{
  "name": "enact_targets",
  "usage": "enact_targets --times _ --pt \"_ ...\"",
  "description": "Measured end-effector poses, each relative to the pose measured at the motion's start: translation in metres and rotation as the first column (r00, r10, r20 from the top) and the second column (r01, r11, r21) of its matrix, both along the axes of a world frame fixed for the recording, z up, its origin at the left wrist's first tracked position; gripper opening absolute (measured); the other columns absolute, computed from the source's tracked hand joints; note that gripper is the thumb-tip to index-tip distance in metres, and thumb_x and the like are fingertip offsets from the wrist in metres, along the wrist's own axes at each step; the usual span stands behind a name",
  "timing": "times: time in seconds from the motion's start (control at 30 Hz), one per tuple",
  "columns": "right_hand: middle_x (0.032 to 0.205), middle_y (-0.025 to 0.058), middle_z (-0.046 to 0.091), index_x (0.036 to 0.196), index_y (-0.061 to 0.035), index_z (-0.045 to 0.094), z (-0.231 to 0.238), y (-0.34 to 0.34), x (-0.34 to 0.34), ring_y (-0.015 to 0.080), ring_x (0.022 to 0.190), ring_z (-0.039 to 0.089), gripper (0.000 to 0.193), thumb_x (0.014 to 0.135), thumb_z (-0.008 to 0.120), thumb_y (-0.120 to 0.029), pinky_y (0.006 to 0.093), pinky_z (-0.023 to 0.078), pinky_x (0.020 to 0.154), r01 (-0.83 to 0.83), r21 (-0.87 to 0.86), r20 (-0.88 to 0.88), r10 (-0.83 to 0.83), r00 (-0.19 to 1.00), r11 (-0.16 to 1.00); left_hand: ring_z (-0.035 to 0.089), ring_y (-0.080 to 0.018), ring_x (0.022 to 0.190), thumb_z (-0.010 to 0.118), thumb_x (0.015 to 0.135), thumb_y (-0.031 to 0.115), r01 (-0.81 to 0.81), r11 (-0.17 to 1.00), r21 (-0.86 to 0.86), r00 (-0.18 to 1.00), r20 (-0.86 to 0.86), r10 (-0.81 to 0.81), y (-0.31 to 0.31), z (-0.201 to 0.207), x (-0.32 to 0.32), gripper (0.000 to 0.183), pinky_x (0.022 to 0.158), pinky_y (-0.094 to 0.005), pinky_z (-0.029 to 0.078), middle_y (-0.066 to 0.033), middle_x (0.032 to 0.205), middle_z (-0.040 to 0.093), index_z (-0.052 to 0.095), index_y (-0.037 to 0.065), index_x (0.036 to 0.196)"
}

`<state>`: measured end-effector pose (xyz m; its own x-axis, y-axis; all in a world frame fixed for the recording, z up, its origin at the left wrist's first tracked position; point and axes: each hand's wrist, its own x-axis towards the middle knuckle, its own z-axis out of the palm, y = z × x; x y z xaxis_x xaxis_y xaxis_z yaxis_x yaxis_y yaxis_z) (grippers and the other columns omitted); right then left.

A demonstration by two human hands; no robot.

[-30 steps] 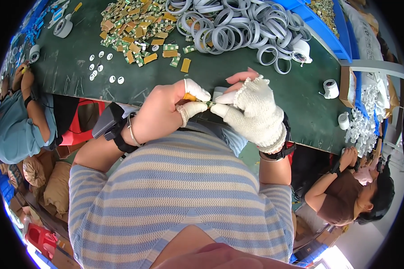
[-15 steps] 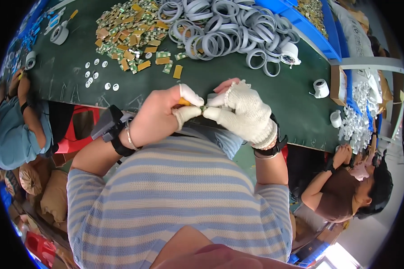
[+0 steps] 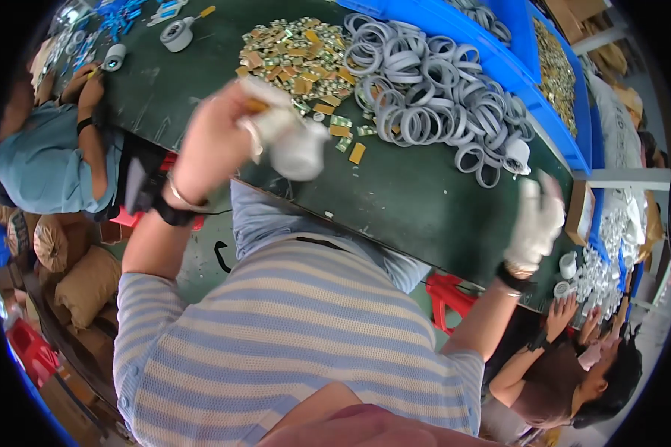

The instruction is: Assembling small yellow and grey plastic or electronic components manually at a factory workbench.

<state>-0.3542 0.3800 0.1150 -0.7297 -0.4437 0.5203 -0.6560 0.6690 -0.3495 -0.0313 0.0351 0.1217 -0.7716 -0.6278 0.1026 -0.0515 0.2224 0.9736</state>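
My left hand (image 3: 220, 138), its thumb and fingertips in white covers, is raised over the table's near left part. It is closed on a white round housing (image 3: 300, 153), smeared by motion; a yellow-orange strip (image 3: 255, 105) shows between its fingers. Far to the right, my right hand (image 3: 535, 223) in a white knitted glove hovers over the table edge with fingers stretched upward. Nothing shows in it, though its far side is hidden. Just beyond its fingertips sits another white round housing (image 3: 516, 157), beside a heap of grey rings (image 3: 425, 89).
Small green-and-yellow circuit pieces (image 3: 294, 56) lie heaped on the dark green table (image 3: 380, 212). A blue bin (image 3: 525, 93) stands behind the rings. Small white cups (image 3: 568, 264) and clear plastic parts (image 3: 604, 276) lie at right. Co-workers sit on both sides.
My hands have parted: the left moved left and forward with the housing, the right swung far right. The view has turned, so the table sits differently.
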Motion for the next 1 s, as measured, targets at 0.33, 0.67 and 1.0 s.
enact_targets --times 0.33,0.67,1.0 --pt "0.119 0.0169 0.07 0.134 0.002 0.06 -0.057 0.094 -0.097 0.0263 0.112 0.066 0.066 0.084 0.08 -0.035 0.0375 0.048 0.102 0.478 -0.092 0.343 -0.423 0.839 0.874 0.062 -0.0259 0.125 0.079 0.093 0.025 -0.364 0.66 -0.657 0.88 -0.01 0.475 -0.072 -0.023 0.018 0.07 0.101 -0.0385 0.05 -0.011 0.14 0.063 0.045 0.011 0.153" --pt "0.127 0.0065 0.062 0.148 -0.0016 0.043 -0.02 -0.06 0.118 0.0159 0.114 0.059 0.066 0.091 0.076 -0.008 0.0343 0.05 0.101 -0.013 -0.74 0.573 0.64 0.513 0.673 0.053 -0.017 0.132 0.061 0.102 0.003 0.534 0.66 0.528 0.819 -0.132 -0.558 0.096 -0.055 -0.055 0.082 0.105 -0.029 0.045 -0.0076 0.159 0.042 0.012 0.013 0.167" --pt "0.104 0.0137 0.072 0.11 -0.0072 0.068 -0.041 -0.078 0.054 0.0328 0.093 0.07 0.033 0.085 0.082 -0.023 0.0434 0.057 0.081 -0.081 0.056 0.25 0.065 0.966 0.995 0.069 -0.0233 0.09 0.068 0.1 0.02 0.35 0.501 0.792 0.935 -0.262 -0.238 0.079 -0.059 -0.054 0.059 0.081 -0.0402 0.059 -0.0122 0.118 0.064 0.041 0.008 0.151"
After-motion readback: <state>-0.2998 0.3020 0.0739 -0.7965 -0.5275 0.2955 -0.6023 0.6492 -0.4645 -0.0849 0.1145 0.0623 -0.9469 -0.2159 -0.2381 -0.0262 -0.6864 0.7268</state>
